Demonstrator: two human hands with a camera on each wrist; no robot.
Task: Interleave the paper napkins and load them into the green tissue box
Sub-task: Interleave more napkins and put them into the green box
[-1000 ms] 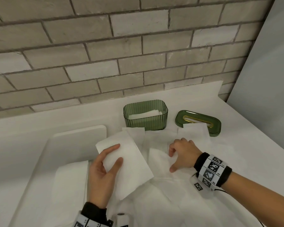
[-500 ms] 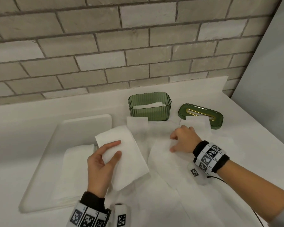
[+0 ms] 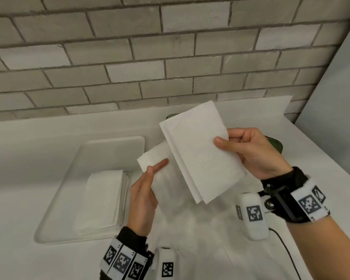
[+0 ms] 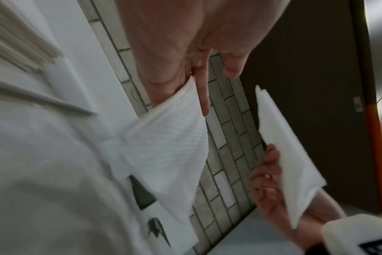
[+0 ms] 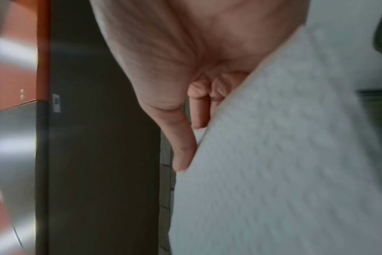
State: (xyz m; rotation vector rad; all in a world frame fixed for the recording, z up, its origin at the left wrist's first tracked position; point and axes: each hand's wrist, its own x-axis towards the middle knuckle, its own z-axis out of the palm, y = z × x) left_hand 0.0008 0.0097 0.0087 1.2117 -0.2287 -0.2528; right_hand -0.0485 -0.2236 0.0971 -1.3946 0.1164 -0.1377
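On the white counter [image 3: 321, 178] below the grey brick wall [image 3: 170, 57], a white tray [image 3: 109, 150] sits at the left, with a stack of folded napkins [image 3: 103, 201] lying in its near part. More loose napkins [image 3: 190, 229] are spread over the counter in the middle, near the wrists. The green tissue box [image 3: 169, 116] stands far back by the wall, almost wholly hidden behind the raised paper; only a sliver of its rim shows. Its green lid [image 3: 275, 144] lies to the right, mostly covered by the right hand [image 3: 257, 152].

That right hand pinches a folded napkin [image 3: 202, 154] at its right edge, thumb on the near face and the fingers curled behind, holding it up in front of the box, tilted with its far corner highest. The left hand [image 3: 143, 201] grips a second napkin [image 3: 156, 160] lower and to the left, the thumb lying on its near face and the index finger stretched along it; the left wrist view shows the sheet caught between thumb and fingers. The second napkin's right edge runs behind the raised one, whether touching it I cannot tell.
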